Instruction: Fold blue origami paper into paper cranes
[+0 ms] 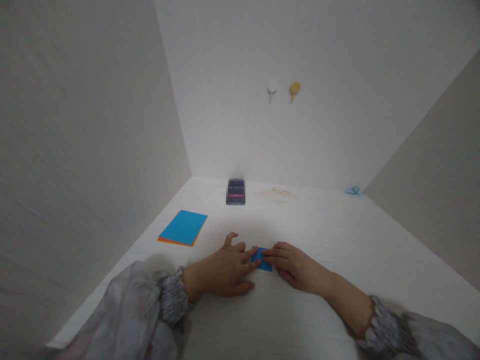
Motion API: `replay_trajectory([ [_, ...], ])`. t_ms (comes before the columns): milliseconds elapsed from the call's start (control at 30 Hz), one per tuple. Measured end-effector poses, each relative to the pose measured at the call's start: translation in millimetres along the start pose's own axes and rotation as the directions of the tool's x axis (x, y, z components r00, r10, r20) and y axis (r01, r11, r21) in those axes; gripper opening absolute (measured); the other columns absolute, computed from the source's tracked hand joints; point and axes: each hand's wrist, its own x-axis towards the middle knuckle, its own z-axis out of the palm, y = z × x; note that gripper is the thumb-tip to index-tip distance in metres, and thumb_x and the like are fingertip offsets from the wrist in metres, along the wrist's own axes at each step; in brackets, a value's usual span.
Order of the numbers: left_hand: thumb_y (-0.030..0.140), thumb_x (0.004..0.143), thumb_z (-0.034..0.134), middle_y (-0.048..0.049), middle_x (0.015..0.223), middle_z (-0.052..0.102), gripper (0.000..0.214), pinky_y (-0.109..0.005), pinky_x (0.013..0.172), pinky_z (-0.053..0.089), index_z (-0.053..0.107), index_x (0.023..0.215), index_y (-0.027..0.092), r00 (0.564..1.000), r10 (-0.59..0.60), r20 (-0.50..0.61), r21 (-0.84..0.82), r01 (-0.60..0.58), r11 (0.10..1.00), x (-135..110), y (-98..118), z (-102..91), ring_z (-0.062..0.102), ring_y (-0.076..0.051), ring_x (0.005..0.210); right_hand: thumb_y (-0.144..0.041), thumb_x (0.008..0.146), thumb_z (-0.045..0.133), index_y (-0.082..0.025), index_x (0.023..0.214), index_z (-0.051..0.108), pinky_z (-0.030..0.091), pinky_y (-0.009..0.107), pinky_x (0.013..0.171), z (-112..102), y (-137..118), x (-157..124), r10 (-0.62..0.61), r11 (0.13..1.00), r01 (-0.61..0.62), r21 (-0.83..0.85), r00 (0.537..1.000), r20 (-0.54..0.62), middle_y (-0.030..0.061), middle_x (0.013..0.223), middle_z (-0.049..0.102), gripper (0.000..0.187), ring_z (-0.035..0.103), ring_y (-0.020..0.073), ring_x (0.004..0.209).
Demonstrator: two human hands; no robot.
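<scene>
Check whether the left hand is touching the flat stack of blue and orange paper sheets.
Apart. The head view shows it: white tabletop is visible between the left hand and the stack's right edge.

The small blue piece (267,267) looks like matt paper; the sheets (183,226) near the left edge of the table (292,325) are smooth, matt paper also. The table is pale, faintly grained (wood or laminate, I cannot tell). The sleeves (123,305) are soft cloth, rough-gathered at the cuffs (174,296)
</scene>
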Motion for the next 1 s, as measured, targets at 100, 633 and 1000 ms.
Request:
replay_trajectory([
  [100, 0.048, 0.082, 0.037, -0.0112, 0.124, 0.045, 0.047, -0.055, 0.091, 0.016, 0.041, 0.120, 0.021, 1.000, -0.007, 0.000, 0.004, 0.007, 1.000, 1.3, 0.0, 0.2, 0.046, -0.024, 0.094, -0.007, 0.079, 0.043, -0.018, 0.110, 0.054, 0.041, 0.035, 0.086, -0.6, -0.8, -0.1, 0.015, 1.000, -0.015, 0.004, 1.000, 0.016, 0.0066, 0.113, 0.057, 0.036, 0.050, 0.0182, 0.097],
  [633, 0.050, 0.083, 0.035, -0.0099, 0.122, 0.046, 0.046, -0.052, 0.087, 0.020, 0.043, 0.118, 0.023, 0.998, -0.056, -0.001, 0.021, 0.056, 0.998, 3.2, 1.1, -0.6, 0.043, -0.025, 0.094, -0.010, 0.083, 0.038, -0.017, 0.112, 0.054, 0.041, 0.032, 0.087, -7.3, -2.6, 4.4, 0.005, 1.000, -0.008, 0.029, 0.995, 0.096, 0.0059, 0.114, 0.057, 0.034, 0.047, 0.0181, 0.101],
  [1000, 0.053, 0.082, 0.034, -0.0104, 0.119, 0.048, 0.047, -0.051, 0.086, 0.021, 0.044, 0.117, 0.023, 0.998, -0.056, -0.011, 0.032, 0.056, 0.998, 4.0, 1.9, 0.0, 0.042, -0.025, 0.092, -0.010, 0.084, 0.038, -0.016, 0.108, 0.056, 0.041, 0.033, 0.085, -9.4, -5.0, 7.3, -0.020, 0.999, 0.016, 0.045, 0.996, 0.088, 0.0082, 0.111, 0.058, 0.030, 0.047, 0.0179, 0.100],
])
